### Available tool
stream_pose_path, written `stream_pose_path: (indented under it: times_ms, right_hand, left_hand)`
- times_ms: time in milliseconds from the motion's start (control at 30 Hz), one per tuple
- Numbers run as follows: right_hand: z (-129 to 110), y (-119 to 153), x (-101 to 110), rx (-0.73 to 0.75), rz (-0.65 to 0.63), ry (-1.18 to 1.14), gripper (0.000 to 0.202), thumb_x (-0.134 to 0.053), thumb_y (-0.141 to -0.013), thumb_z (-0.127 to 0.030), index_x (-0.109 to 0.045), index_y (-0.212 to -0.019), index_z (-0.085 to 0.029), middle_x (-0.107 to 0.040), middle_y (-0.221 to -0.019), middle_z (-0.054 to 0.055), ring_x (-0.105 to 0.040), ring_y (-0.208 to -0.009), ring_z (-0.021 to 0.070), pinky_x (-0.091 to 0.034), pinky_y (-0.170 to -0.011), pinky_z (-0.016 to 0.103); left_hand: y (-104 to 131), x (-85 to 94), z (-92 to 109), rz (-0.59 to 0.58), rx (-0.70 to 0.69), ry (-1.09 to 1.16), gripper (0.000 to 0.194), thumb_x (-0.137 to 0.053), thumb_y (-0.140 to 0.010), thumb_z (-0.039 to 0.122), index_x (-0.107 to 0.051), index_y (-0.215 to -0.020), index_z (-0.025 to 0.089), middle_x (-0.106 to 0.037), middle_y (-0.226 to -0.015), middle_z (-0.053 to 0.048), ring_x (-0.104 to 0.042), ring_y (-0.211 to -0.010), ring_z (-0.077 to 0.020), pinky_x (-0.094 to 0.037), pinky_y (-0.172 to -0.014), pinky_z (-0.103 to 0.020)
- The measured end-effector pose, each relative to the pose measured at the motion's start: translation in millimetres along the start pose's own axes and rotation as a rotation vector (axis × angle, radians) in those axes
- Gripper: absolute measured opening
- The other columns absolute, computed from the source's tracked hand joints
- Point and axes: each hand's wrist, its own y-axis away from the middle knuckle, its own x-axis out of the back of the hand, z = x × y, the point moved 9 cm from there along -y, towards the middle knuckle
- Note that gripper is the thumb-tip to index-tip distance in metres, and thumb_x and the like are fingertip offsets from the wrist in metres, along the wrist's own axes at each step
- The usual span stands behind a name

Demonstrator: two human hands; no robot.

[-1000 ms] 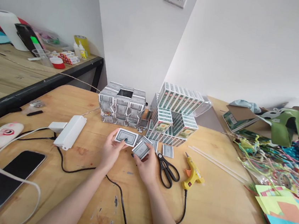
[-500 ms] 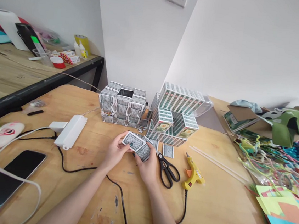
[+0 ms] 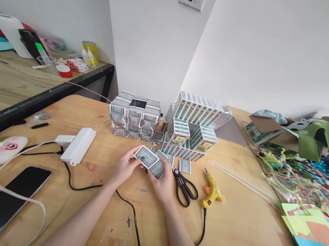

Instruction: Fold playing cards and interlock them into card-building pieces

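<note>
Between thumb and fingers, my left hand (image 3: 126, 164) grips a patterned playing card (image 3: 146, 157), back side up. My right hand (image 3: 162, 181) holds another playing card (image 3: 157, 169), which lies partly beneath the first one. Behind them, more cards rest on the table, including a loose card (image 3: 185, 166) to the right. Black-handled scissors (image 3: 185, 187) lie just right of my right hand. Farther back stands a box-shaped structure built of folded cards (image 3: 134, 116), with a square opening on top. Beside it, card boxes (image 3: 198, 109) are stacked in tiers.
A yellow glue gun (image 3: 212, 190) and clear glue sticks (image 3: 239, 179) lie to the right. Its black cord runs across the front. On the left are a white power strip (image 3: 79, 145) and a phone (image 3: 6, 200). Craft scraps (image 3: 300, 176) crowd the right side.
Both hands stay in nearly the same place, with the two cards still overlapping. The card in my right hand has shifted slightly under the left one. The view has tilted a little.
</note>
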Motion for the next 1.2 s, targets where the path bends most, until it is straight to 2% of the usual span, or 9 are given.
stream_pose_path:
  times_ms: [200, 533, 700, 1033, 1200]
  right_hand:
    - [0.7, 0.1, -2.6, 0.008, -0.026, 0.018, 0.051, -0.063, -0.064, -0.02, -0.048, -0.113, -0.02, -0.057, -0.107, 0.007, -0.053, -0.1, 0.0244, -0.041, -0.088, 0.039]
    - [1.6, 1.0, -5.2, -0.005, -0.05, -0.009, 0.054, -0.063, -0.065, -0.023, -0.045, -0.115, -0.019, -0.057, -0.112, 0.009, -0.054, -0.101, 0.0251, -0.043, -0.088, 0.039]
    - [-0.7, 0.3, -5.0, -0.021, -0.074, -0.033, 0.047, -0.063, -0.065, -0.024, -0.048, -0.109, -0.018, -0.06, -0.105, 0.008, -0.057, -0.095, 0.0239, -0.045, -0.084, 0.037]
    - [-3.0, 2.3, -7.2, 0.008, -0.101, -0.061, 0.052, -0.064, -0.062, -0.019, -0.047, -0.11, -0.019, -0.059, -0.106, 0.008, -0.056, -0.097, 0.0243, -0.044, -0.086, 0.038]
    - [-3.5, 2.2, -7.5, 0.004, -0.112, -0.074, 0.053, -0.064, -0.064, -0.021, -0.045, -0.113, -0.019, -0.058, -0.108, 0.008, -0.055, -0.099, 0.0244, -0.043, -0.088, 0.039]
  left_hand:
    - [-0.5, -1.5, -2.7, -0.053, 0.043, -0.036, 0.058, -0.058, -0.07, 0.026, -0.044, -0.126, 0.016, -0.065, -0.092, -0.007, -0.061, -0.066, -0.0147, -0.055, -0.061, -0.03]
    - [-0.8, -0.8, -2.8, -0.072, 0.064, -0.027, 0.058, -0.059, -0.071, 0.028, -0.044, -0.126, 0.017, -0.063, -0.102, -0.008, -0.061, -0.069, -0.0147, -0.054, -0.064, -0.03]
    - [-0.7, -1.5, -2.5, -0.087, 0.074, -0.028, 0.058, -0.06, -0.071, 0.027, -0.044, -0.126, 0.017, -0.063, -0.1, -0.008, -0.06, -0.066, -0.0136, -0.054, -0.063, -0.03]
    - [1.7, -2.9, 0.0, -0.098, 0.091, -0.014, 0.051, -0.061, -0.07, 0.024, -0.048, -0.118, 0.017, -0.063, -0.095, -0.006, -0.059, -0.064, -0.0121, -0.053, -0.058, -0.026]
    - [2.4, -3.5, -0.4, -0.095, 0.104, 0.019, 0.05, -0.062, -0.069, 0.026, -0.047, -0.116, 0.017, -0.063, -0.094, -0.005, -0.06, -0.064, -0.0129, -0.055, -0.058, -0.029]
